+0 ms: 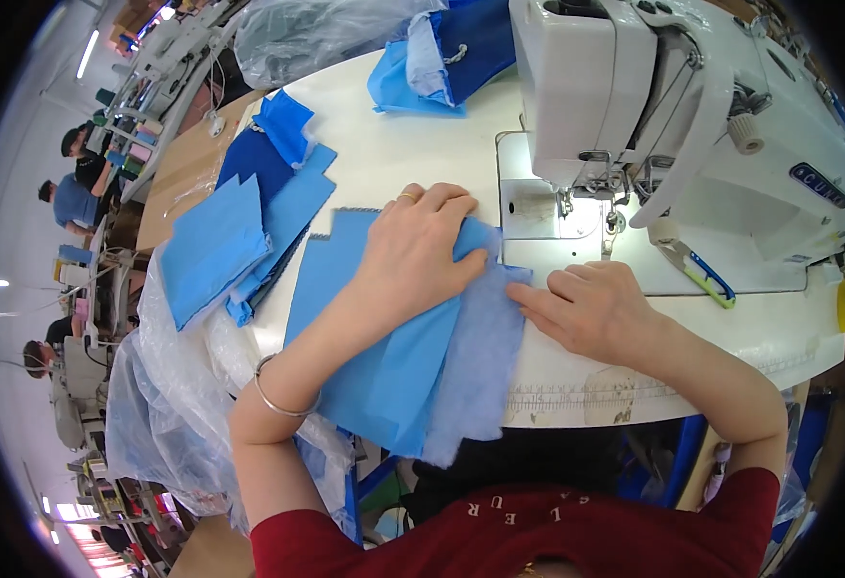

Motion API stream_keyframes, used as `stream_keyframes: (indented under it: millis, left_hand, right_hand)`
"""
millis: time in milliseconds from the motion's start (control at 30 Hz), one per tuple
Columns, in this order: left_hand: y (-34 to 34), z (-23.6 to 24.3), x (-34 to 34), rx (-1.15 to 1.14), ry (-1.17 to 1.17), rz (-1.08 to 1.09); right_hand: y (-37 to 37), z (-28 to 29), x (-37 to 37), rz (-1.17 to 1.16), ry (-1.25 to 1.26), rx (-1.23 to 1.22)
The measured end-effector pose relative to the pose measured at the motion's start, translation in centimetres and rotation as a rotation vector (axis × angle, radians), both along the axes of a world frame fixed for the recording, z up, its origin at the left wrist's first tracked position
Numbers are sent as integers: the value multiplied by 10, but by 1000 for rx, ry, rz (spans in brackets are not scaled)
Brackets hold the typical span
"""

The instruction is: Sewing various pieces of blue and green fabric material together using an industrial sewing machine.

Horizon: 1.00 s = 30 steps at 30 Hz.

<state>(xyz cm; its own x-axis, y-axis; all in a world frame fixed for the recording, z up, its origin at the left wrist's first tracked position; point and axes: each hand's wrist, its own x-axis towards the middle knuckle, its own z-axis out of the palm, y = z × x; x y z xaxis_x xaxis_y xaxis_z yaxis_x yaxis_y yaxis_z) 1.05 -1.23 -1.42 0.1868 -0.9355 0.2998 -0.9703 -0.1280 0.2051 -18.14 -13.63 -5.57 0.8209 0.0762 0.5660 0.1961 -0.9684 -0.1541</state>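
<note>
A bright blue fabric piece (384,385) with an overlocked edge lies on the white sewing table, partly over its front edge. Along its right side runs a fuzzy pale blue layer (480,366). My left hand (413,246), with a ring and a bangle on that arm, is closed on the blue fabric near its top, thumb apart and fingers bent. At the pale layer's upper right corner, my right hand (591,308) pinches the edge between thumb and forefinger, the other fingers curled. Just beyond is the sewing machine's needle and presser foot (612,223), with no fabric under it.
The sewing machine (596,87) fills the back right. Thread snips (706,275) lie on its bed. Cut blue pieces (215,246) are stacked at left, with more blue pieces (442,63) at the back. Clear plastic (182,414) hangs off the left side. People (76,197) sit at machines far left.
</note>
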Motion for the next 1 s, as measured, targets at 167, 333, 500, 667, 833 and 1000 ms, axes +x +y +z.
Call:
stream_keyframes:
  millis: [167, 333, 500, 667, 833, 1000]
  left_hand:
    - [0, 6, 9, 109, 124, 28]
    - [-2, 2, 16, 56, 454, -15]
    - [6, 18, 11, -12, 810, 7]
    - [6, 16, 3, -62, 916, -71]
    - [5, 13, -3, -9, 933, -137]
    - [0, 4, 2, 101, 1019, -164]
  right_hand:
    - [-1, 2, -1, -11, 3, -23]
    - [-3, 9, -2, -66, 50, 145]
    - [0, 35, -1, -236, 227, 801]
    - [11, 44, 1, -143, 615, 1283]
    - [16, 32, 1, -97, 590, 1280]
    - [18, 33, 1, -176, 542, 1182]
